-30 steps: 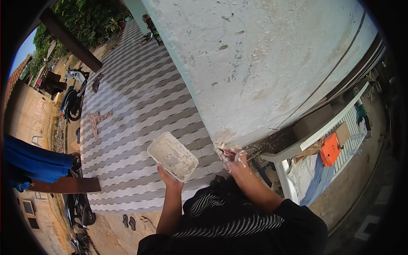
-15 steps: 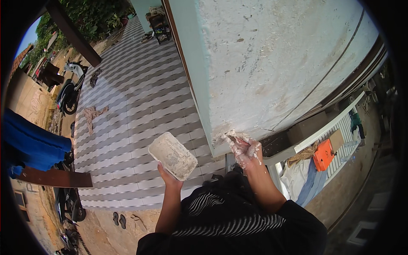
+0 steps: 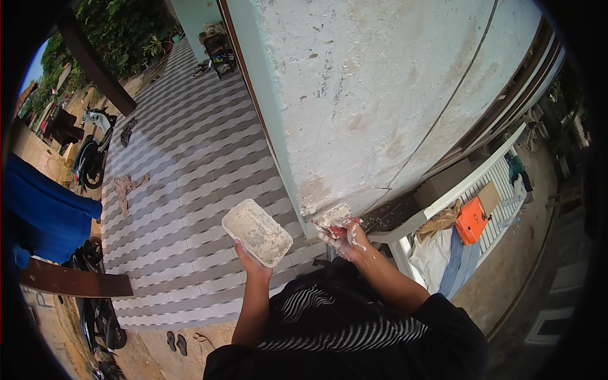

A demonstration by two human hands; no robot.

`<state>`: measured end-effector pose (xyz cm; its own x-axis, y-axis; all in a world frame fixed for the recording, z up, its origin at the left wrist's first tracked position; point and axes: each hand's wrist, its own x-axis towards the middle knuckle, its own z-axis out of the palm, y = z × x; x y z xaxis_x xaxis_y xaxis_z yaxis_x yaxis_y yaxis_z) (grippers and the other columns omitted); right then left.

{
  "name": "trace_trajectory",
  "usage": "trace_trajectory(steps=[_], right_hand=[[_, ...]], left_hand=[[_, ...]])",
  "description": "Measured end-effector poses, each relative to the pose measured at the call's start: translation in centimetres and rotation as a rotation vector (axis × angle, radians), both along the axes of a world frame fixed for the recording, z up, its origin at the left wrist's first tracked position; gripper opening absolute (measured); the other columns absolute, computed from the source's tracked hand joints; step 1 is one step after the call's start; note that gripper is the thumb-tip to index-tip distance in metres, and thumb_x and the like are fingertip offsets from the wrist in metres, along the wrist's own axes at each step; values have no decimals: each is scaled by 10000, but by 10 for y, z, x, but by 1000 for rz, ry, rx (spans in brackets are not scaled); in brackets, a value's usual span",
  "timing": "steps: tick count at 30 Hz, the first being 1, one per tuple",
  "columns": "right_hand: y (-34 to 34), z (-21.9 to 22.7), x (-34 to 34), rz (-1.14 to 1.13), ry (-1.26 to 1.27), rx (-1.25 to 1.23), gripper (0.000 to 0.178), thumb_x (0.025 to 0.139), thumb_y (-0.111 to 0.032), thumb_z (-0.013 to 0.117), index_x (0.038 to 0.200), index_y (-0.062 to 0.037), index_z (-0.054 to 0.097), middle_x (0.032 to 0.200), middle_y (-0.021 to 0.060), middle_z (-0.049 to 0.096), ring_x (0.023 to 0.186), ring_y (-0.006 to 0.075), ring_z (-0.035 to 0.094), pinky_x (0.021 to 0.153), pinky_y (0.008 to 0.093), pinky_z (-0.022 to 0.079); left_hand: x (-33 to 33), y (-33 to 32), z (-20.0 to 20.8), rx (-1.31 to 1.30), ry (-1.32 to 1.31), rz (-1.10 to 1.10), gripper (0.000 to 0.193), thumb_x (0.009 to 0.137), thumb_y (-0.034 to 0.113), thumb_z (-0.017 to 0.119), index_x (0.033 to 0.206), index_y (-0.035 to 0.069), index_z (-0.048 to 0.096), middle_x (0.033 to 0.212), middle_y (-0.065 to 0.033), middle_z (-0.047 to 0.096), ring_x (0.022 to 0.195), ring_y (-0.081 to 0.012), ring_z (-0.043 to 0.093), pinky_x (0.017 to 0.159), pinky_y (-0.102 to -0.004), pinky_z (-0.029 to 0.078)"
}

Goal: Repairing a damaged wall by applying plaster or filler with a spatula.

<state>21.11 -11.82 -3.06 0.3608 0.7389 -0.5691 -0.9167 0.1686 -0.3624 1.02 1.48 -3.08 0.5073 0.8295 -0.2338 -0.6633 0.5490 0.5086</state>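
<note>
My left hand (image 3: 252,259) grips the near end of a rectangular plastic tub (image 3: 258,232), its inside coated with pale putty. In my right hand (image 3: 347,247), itself smeared with putty, is a putty knife (image 3: 332,217) with a red handle. A pale lump of putty covers its blade. The blade is beside the lower corner of a worn, whitish wall (image 3: 373,107); whether it touches the wall I cannot tell. A damp-looking patch of putty marks the wall just above the blade.
A tiled porch floor (image 3: 190,183) spreads to the left, with a crumpled cloth (image 3: 128,189) on it. To the right, a white slatted frame (image 3: 491,209) holds cloths and an orange item (image 3: 473,220). Blue fabric (image 3: 50,206) hangs at far left, near a parked motorbike (image 3: 92,155).
My right hand has shifted left and slightly down and has turned, so the putty-covered blade now shows. The tub has stayed nearly in place. The wall has shifted left in view.
</note>
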Motion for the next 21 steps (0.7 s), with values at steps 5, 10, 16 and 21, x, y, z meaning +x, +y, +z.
trace_trajectory(steps=[5,10,16,21], right_hand=[[25,-57,-7,-79,-41,-66,360,873,4,447,1231,-38,451,1154,135,566,981,288,605,782,422,541],[37,-68,-13,-290,-13,11,333,836,43,526,1159,-32,491,1075,98,579,899,244,609,732,362,551],[37,-57,-19,-234,-61,68,333,819,40,559,1143,-13,499,1038,111,581,851,237,597,688,335,541],[32,-32,-20,-252,-29,103,335,791,71,579,1116,14,521,1040,125,585,920,245,592,799,338,526]], left_hand=[[-10,-3,-1,-16,23,25,679,878,542,377,1400,122,262,1354,-119,407,1200,-334,452,980,-495,401],[-19,-3,-2,-23,17,52,668,873,558,377,1393,149,290,1351,-96,419,1203,-325,453,979,-506,396],[-21,1,-6,-33,27,84,669,873,560,380,1391,146,291,1347,-97,421,1203,-324,453,978,-502,398],[-19,7,-3,-42,41,97,668,876,559,375,1390,141,287,1350,-98,416,1203,-324,453,977,-497,402]])
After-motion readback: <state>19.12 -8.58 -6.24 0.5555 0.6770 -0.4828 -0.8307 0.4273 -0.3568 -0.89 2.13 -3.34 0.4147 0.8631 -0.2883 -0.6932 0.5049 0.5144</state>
